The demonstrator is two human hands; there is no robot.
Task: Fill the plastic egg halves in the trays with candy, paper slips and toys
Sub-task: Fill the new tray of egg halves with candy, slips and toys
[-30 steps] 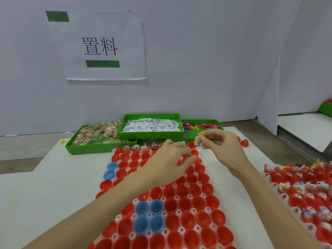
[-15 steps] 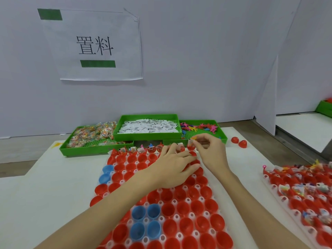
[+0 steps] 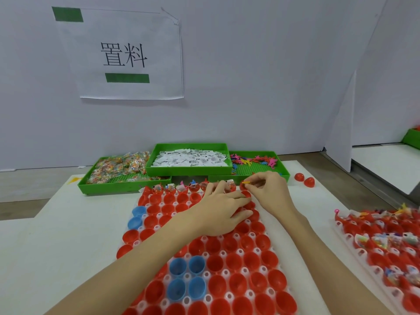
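Right hand (image 3: 270,192) pinches yellow toy (image 3: 246,182), long axis left-right, over far-row egg half (image 3: 244,187).

On the worktop (image 3: 56,235) the egg tray (image 3: 227,269) lies in the middle of the frame, with the candy bin (image 3: 106,185), slip bin (image 3: 188,171) and toy bin (image 3: 261,173) behind it, and another egg tray (image 3: 375,246) at the right edge.
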